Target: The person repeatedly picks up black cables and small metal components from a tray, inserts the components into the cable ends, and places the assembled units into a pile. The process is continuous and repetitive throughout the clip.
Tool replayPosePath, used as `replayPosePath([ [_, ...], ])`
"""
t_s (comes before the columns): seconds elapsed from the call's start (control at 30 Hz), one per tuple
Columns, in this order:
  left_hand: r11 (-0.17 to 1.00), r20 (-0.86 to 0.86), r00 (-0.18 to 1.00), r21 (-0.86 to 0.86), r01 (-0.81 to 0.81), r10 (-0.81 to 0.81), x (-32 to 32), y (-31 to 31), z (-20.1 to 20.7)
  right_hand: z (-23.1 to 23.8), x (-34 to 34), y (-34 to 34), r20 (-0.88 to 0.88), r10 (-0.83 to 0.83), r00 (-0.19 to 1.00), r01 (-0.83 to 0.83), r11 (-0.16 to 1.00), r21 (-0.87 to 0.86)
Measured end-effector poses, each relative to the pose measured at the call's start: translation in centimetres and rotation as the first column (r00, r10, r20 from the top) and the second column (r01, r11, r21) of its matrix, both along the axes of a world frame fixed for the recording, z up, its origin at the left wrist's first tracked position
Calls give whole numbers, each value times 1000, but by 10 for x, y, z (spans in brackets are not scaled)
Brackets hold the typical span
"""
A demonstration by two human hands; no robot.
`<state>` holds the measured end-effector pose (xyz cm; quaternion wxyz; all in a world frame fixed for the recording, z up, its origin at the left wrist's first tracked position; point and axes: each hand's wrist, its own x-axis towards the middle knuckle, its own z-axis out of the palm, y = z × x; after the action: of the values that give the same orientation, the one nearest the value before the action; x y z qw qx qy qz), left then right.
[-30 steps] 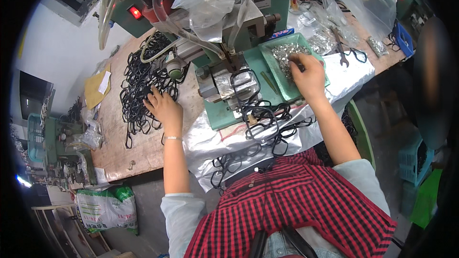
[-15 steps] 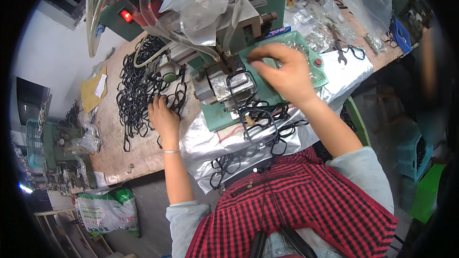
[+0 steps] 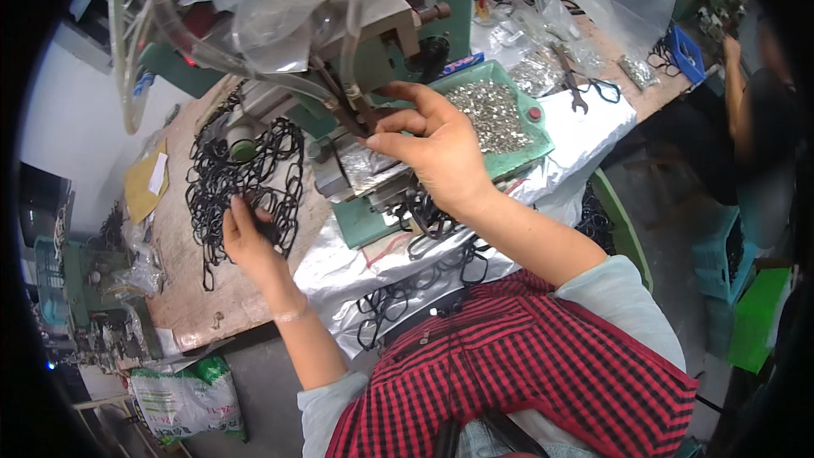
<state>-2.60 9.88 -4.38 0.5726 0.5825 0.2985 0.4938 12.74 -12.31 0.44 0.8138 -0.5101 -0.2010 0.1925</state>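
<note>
My right hand [image 3: 445,148] is at the working point of a green bench press [image 3: 352,220], beside its narrow dark metal head [image 3: 356,114]. Thumb and fingertips are pinched together there; whatever they hold is too small or hidden to make out. Below that hand, black cord loops [image 3: 424,212] hang over the front of the press. My left hand [image 3: 259,254] rests at the near edge of a tangled pile of black cord loops [image 3: 246,174], thumb and forefinger apart. A green tray [image 3: 543,131] filled with small shiny metal pieces [image 3: 487,114] sits just right of the press.
Clear hoses [image 3: 284,76] and a plastic bag [image 3: 284,13] hang around the press. A wrench [image 3: 570,76] and bagged metal bits [image 3: 638,70] lie at the back right. Silver sheeting [image 3: 326,276] covers the table's front. Another person [image 3: 755,102] is at the far right.
My right hand has moved left from beside the tray to the press head, its fingers now pinched. My left hand has shifted slightly along the loop pile. The view has shifted, and red digits are lit.
</note>
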Motion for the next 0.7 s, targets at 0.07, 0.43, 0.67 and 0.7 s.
replayPosePath([
  [0.07, 967, 120, 973, -136, 214, -198, -7, -48, 40, 7, -5, -5, -25, -15, 1000, 16, 1000, 20],
  [0.43, 385, 90, 561, -637, 667, -823, 28, -136, 66, -84, 69, -86, 875, 120, 469, 802, 356, -479],
  [0.67, 466, 68, 627, -607, 643, -776, 31, -144, 62, -99, 76, -94, 914, -27, 405, 798, 499, -338],
  [0.7, 451, 77, 612, -607, 655, -787, 31, -142, 60, -98, 77, -93, 910, -53, 412, 793, 512, -330],
])
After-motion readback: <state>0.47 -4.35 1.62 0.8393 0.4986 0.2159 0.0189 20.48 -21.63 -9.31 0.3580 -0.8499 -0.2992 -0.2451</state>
